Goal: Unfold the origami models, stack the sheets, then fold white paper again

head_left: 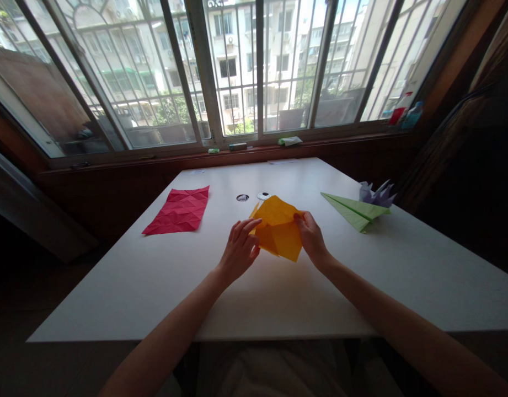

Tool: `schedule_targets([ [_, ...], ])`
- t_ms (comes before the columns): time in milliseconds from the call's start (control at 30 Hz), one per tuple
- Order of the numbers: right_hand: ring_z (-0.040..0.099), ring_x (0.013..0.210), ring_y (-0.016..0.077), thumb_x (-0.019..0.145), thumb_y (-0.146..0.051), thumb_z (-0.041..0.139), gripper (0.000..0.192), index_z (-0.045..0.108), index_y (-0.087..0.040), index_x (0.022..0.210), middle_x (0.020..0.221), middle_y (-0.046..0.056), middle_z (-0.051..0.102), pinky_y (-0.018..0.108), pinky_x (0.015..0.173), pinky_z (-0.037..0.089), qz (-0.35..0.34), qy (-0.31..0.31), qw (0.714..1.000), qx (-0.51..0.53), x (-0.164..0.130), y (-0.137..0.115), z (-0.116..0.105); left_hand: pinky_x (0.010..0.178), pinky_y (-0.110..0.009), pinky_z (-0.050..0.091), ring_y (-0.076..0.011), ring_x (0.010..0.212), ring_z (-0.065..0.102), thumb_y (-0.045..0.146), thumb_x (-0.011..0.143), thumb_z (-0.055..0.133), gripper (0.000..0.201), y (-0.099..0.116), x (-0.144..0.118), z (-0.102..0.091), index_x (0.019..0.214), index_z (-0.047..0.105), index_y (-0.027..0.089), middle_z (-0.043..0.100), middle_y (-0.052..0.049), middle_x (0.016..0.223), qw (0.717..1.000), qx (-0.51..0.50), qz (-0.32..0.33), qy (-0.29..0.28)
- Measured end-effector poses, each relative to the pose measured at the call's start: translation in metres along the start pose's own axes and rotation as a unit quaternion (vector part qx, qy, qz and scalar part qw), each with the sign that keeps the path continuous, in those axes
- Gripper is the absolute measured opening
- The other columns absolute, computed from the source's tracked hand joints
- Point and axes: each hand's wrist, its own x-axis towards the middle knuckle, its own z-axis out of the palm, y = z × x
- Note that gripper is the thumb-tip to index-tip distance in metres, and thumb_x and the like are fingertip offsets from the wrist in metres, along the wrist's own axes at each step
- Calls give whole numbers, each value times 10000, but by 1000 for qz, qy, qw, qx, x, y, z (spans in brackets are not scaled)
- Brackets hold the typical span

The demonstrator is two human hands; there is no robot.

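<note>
A yellow-orange sheet of origami paper (278,226), partly folded with creases and flaps, is held up above the white table between my two hands. My right hand (312,236) pinches its right edge, thumb on the near face. At the paper's left side, my left hand (240,242) has its fingers curled against the edge, with the fingertips touching a raised flap. To the left lies a creased red sheet of paper (177,211). A light green paper plane (357,209) rests on the right, beside a purple folded paper piece (377,194).
The white table (154,292) reaches to a window sill holding small packets (290,141) and bottles (411,116). A round hole (242,197) and a round black-and-white disc (263,196) show in the tabletop behind the paper. Barred windows stand beyond.
</note>
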Motion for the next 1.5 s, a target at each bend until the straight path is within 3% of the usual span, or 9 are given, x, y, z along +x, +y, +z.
schedule_targets([
  [200, 518, 607, 159, 734, -591, 456, 397, 520, -213, 834, 696, -4, 568, 253, 509, 403, -15, 31, 999, 40, 3, 6, -2, 945, -417, 393, -207, 1119, 423, 51, 731, 525, 148, -6, -1, 2, 711, 480, 191, 518, -60, 1161, 997, 15, -50, 64],
  [367, 490, 594, 148, 724, -586, 483, 389, 522, -207, 803, 657, -12, 544, 240, 499, 384, -36, 37, 997, 56, 3, 6, -3, 949, -412, 398, -217, 1148, 398, 95, 751, 535, 113, -12, -4, 5, 814, 529, 189, 492, -75, 1185, 993, -6, -101, 60],
  [533, 452, 582, 127, 761, -537, 475, 335, 519, -205, 778, 641, -25, 499, 225, 495, 345, -39, 35, 997, 55, 2, 2, -3, 1021, -433, 329, -196, 1256, 313, -39, 734, 321, 482, -13, -5, 5, 1095, 520, 211, 422, -67, 1303, 987, -76, -133, 37],
  [600, 431, 577, 120, 772, -528, 467, 330, 512, -202, 747, 633, -28, 482, 223, 493, 329, -42, 38, 997, 53, 2, 1, -4, 1041, -438, 302, -196, 1280, 287, -30, 742, 294, 534, -13, -5, 5, 1177, 482, 216, 390, -68, 1341, 982, -114, -145, 37],
  [800, 394, 575, 115, 784, -510, 457, 335, 504, -187, 706, 613, -27, 452, 231, 501, 302, -66, 47, 996, 38, 1, -2, -5, 1040, -421, 299, -205, 1265, 329, 234, 890, 308, 409, -14, -5, 5, 1291, 387, 215, 371, -95, 1363, 955, -204, -208, 56],
  [1000, 386, 574, 116, 784, -490, 457, 326, 500, -182, 686, 600, -27, 443, 236, 503, 289, -71, 44, 996, 32, 0, -4, -4, 1052, -389, 281, -194, 1252, 353, 360, 904, 320, 425, -16, -4, 9, 1288, 400, 197, 420, -93, 1332, 912, -252, -317, 66],
  [1233, 367, 573, 115, 787, -475, 459, 318, 501, -181, 672, 591, -30, 428, 238, 508, 277, -76, 37, 996, 23, 1, -3, -5, 976, -370, 374, -216, 1210, 412, 381, 871, 412, 415, -19, -3, 9, 1253, 454, 224, 452, -90, 1305, 872, -294, -379, 98],
  [1500, 365, 565, 110, 777, -491, 484, 332, 513, -178, 669, 579, -36, 431, 233, 505, 275, -87, 34, 995, 26, 1, -4, -7, 880, -329, 444, -201, 1070, 514, 260, 828, 486, 357, -26, -2, 7, 1181, 528, 221, 525, -86, 1191, 876, -264, -378, 140],
])
